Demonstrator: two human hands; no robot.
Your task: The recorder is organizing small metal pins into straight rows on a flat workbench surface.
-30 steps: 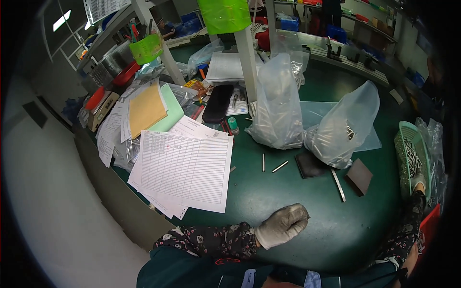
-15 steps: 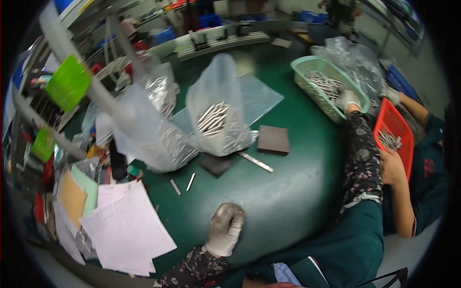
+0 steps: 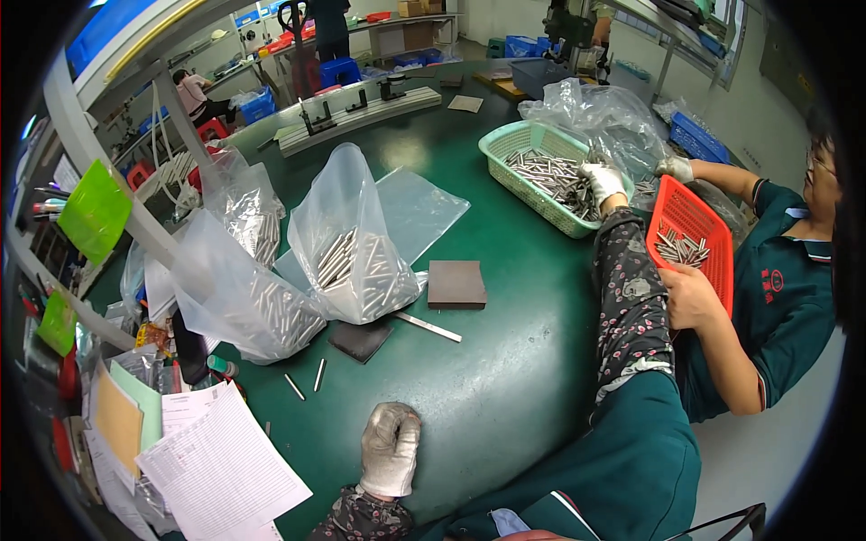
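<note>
My left hand (image 3: pixel 390 448), in a greyish-white glove, rests on the green table with its fingers curled closed. Whatever it may hold is hidden. Two thin metal pins (image 3: pixel 319 374) lie just beyond it. My right arm stretches far forward, and my gloved right hand (image 3: pixel 604 183) is inside the right end of a pale green basket (image 3: pixel 532 200). Its fingers look curled down against a heap of metal pins (image 3: pixel 552 180); the fingertips are hidden. To the right of that arm, a co-worker's bare hand (image 3: pixel 693 298) grips a red basket (image 3: pixel 724 248) holding some pins.
Translucent bags of pins (image 3: pixel 363 298) stand at the left centre. Near them lie a brown block (image 3: pixel 456 287), a dark pad (image 3: pixel 361 341) and a flat metal strip (image 3: pixel 428 326). Paper sheets (image 3: pixel 225 460) cover the left front. Crumpled clear plastic (image 3: pixel 595 113) lies behind the green basket.
The whole view has shifted, so the table's things appear farther left, and it is sharper. My left hand stays closed on the table; my right hand stays in the green basket.
</note>
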